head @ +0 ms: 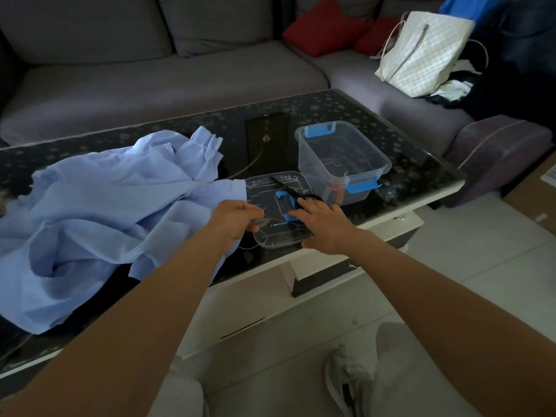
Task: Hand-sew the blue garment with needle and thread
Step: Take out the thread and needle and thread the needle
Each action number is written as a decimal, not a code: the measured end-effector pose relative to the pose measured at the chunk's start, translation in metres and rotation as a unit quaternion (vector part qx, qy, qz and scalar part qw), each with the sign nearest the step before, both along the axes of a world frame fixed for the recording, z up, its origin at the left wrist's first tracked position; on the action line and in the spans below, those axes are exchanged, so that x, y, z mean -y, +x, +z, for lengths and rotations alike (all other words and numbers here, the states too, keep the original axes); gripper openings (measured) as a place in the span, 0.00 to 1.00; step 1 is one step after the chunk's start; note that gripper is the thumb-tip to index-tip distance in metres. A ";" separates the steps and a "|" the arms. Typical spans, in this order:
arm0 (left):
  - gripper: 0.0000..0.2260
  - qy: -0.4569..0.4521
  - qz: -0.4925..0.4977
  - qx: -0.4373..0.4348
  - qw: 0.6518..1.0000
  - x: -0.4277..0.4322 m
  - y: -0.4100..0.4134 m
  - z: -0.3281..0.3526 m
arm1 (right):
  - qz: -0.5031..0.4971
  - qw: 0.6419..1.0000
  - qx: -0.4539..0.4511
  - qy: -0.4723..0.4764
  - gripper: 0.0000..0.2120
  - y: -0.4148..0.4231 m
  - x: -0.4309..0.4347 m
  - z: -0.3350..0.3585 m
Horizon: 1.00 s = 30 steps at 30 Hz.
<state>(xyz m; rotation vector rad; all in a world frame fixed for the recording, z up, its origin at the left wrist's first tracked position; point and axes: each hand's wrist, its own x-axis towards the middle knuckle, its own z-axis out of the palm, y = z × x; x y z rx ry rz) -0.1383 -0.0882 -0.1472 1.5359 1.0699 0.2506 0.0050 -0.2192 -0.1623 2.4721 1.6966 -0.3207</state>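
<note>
The light blue garment [99, 212] lies crumpled over the left half of the dark glass table [421, 164]. My left hand [233, 219] is curled at the garment's right edge and pinches a thin thread [261, 240] that loops down over the clear plastic lid [270, 188]. I cannot make out the needle. My right hand [323, 225] lies spread on the lid, fingers straight, fingertips touching the handles of the black scissors [284, 186] that rest on it.
A clear plastic box [343, 158] with blue clips stands just behind the lid. A dark phone [266, 139] lies further back on the table. A grey sofa [150, 76] with red cushions [325, 28] and a white bag [421, 52] runs behind.
</note>
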 end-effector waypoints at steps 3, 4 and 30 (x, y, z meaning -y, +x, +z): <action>0.03 0.008 -0.004 -0.001 1.000 0.009 0.013 -0.004 | -0.012 1.000 0.013 -0.002 0.35 0.007 0.006 -0.002; 0.03 0.010 -0.007 -0.001 1.000 0.011 0.016 -0.005 | -0.015 1.000 0.016 -0.005 0.35 0.009 0.008 -0.003; 0.04 -0.063 0.037 0.189 0.979 0.026 0.014 0.020 | -0.120 0.641 -0.721 0.236 0.20 -0.013 -0.018 0.027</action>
